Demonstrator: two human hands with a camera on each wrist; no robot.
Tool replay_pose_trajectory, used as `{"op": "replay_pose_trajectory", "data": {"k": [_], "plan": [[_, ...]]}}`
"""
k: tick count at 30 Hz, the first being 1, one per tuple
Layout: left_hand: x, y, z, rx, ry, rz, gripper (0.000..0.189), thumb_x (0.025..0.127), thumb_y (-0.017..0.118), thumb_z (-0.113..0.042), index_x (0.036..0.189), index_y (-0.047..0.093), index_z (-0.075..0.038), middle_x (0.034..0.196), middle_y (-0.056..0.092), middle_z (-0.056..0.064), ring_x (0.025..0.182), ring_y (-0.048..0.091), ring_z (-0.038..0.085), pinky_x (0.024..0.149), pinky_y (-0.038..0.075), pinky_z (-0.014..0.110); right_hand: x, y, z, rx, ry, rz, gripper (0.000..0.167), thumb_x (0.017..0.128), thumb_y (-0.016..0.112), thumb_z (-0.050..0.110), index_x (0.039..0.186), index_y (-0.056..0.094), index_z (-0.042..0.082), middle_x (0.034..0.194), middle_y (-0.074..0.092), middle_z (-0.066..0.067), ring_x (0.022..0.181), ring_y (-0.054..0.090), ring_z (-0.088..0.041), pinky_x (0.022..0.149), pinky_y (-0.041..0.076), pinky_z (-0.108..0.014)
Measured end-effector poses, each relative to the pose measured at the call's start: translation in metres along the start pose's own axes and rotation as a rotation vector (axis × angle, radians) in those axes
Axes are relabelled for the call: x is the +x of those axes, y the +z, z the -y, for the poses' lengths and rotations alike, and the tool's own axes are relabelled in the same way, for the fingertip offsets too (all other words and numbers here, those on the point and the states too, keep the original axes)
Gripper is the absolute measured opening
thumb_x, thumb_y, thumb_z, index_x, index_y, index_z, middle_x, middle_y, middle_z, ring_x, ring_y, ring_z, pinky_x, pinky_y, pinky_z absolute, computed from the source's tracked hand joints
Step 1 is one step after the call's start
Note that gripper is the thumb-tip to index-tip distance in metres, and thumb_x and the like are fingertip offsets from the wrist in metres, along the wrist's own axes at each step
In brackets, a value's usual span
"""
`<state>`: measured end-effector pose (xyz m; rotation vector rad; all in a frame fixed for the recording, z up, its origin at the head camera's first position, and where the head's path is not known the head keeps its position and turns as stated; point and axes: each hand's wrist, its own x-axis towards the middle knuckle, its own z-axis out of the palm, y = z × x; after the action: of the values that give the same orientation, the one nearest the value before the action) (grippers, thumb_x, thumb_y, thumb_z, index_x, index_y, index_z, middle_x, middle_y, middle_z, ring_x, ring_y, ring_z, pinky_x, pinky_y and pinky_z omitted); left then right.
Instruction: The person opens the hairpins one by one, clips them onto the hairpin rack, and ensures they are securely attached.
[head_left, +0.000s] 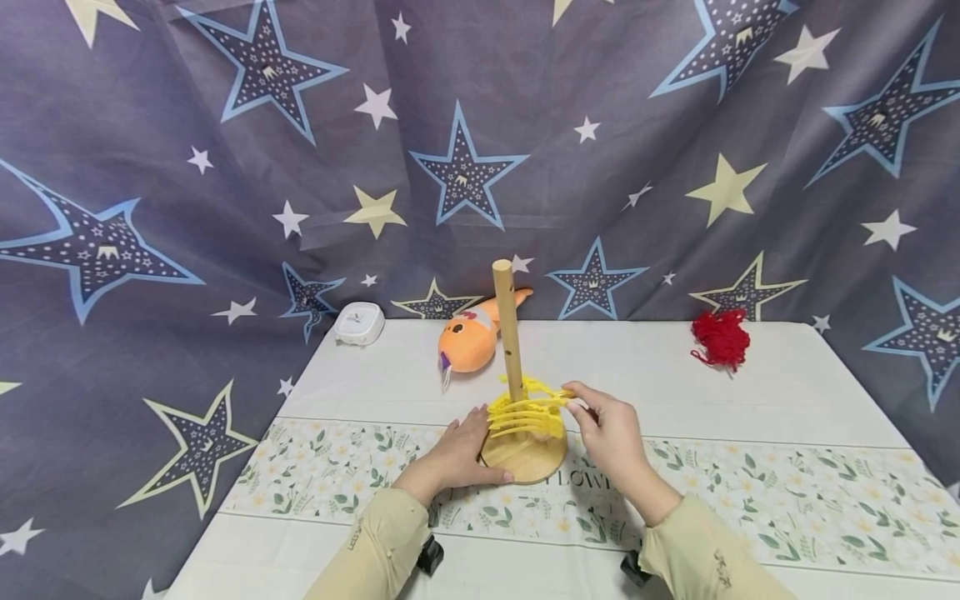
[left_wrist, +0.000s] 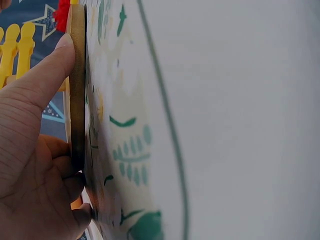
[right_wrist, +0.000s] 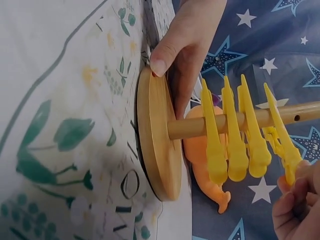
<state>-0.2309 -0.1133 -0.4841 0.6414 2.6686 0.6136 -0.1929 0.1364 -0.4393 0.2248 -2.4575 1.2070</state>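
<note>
A wooden stand has a round base (head_left: 521, 467) and an upright post (head_left: 508, 333). My left hand (head_left: 459, 454) holds the base's left rim, its thumb (left_wrist: 52, 62) lying on the edge and the fingers bent at the far side. Several yellow plastic clips (right_wrist: 234, 145), long and tapered with rounded ends, sit one above another around the lower post. With thumb and fingertips, my right hand (head_left: 617, 433) pinches the rounded end of the topmost yellow clip (right_wrist: 281, 127), which lies against the post above the others.
Behind the post lies an orange plush toy (head_left: 467, 343). A small white case (head_left: 359, 323) is at the back left, and a red yarn bundle (head_left: 722, 340) at the back right. A star-patterned curtain (head_left: 570, 192) hangs behind the table (head_left: 787, 392).
</note>
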Motion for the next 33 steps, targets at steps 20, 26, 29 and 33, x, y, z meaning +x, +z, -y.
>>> {"op": "replay_pose_trajectory", "data": {"k": [20, 26, 29, 33], "plan": [[-0.0006, -0.0007, -0.0027, 0.005, -0.003, -0.001, 0.107, 0.079, 0.071, -0.061, 0.155, 0.022, -0.004, 0.161, 0.013, 0.015, 0.149, 0.009, 0.027, 0.119, 0.008, 0.05, 0.002, 0.0075, 0.0042, 0.003, 0.024, 0.119, 0.032, 0.095, 0.064, 0.011, 0.126, 0.067, 0.015, 0.104, 0.071, -0.002, 0.055, 0.047, -0.009, 0.048, 0.044, -0.023], [-0.0004, -0.0006, -0.0012, 0.005, -0.004, 0.0, 0.105, 0.08, 0.07, -0.061, 0.155, 0.022, -0.006, 0.161, 0.014, 0.015, 0.149, 0.009, 0.028, 0.119, 0.008, 0.05, 0.0019, 0.0043, 0.0016, 0.023, 0.003, 0.169, 0.034, 0.096, 0.063, 0.012, 0.13, 0.064, 0.013, 0.104, 0.069, 0.0, 0.05, 0.041, -0.008, 0.046, 0.041, -0.023], [-0.0005, -0.0004, -0.0014, 0.006, -0.002, -0.005, 0.106, 0.08, 0.07, -0.061, 0.155, 0.021, -0.005, 0.161, 0.014, 0.016, 0.148, 0.01, 0.029, 0.119, 0.008, 0.05, 0.0009, 0.003, 0.0004, 0.039, -0.018, 0.182, 0.035, 0.097, 0.062, 0.013, 0.132, 0.062, 0.012, 0.115, 0.068, -0.002, 0.05, 0.041, -0.008, 0.047, 0.041, -0.024], [-0.0007, 0.0003, -0.0013, 0.007, -0.003, -0.008, 0.107, 0.08, 0.07, -0.061, 0.155, 0.021, -0.004, 0.161, 0.014, 0.016, 0.148, 0.011, 0.03, 0.119, 0.008, 0.05, -0.0009, 0.0016, -0.002, 0.058, -0.031, 0.184, 0.039, 0.096, 0.063, 0.014, 0.135, 0.059, 0.011, 0.125, 0.065, -0.005, 0.053, 0.043, -0.008, 0.047, 0.042, -0.023]]}}
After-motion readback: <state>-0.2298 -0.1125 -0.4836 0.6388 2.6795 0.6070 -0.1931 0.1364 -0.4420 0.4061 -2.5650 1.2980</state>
